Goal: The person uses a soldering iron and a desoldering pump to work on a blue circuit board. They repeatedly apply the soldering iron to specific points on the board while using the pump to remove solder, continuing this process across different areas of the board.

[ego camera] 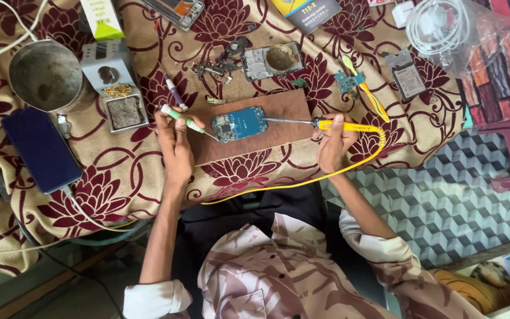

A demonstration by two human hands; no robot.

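We're working on the blue circuit board [238, 123], which is lying loose on the brown wooden board [249, 127] on the cloth-covered table [119, 171]. Our left hand [175, 142] is pinching green-handled tweezers [188, 122] at the board's left edge; our right hand [333, 142] is gripping the yellow soldering iron [320, 123], tip at its right edge. Risks we're judging: nothing is clamping the board, so a push could slide it; the yellow cord [302, 182] is trailing over the cloth and could snag; a hot tip near fabric could scorch it.

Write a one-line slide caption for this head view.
Left hand steadies a green-handled tool and right hand a yellow soldering iron on a blue circuit board.
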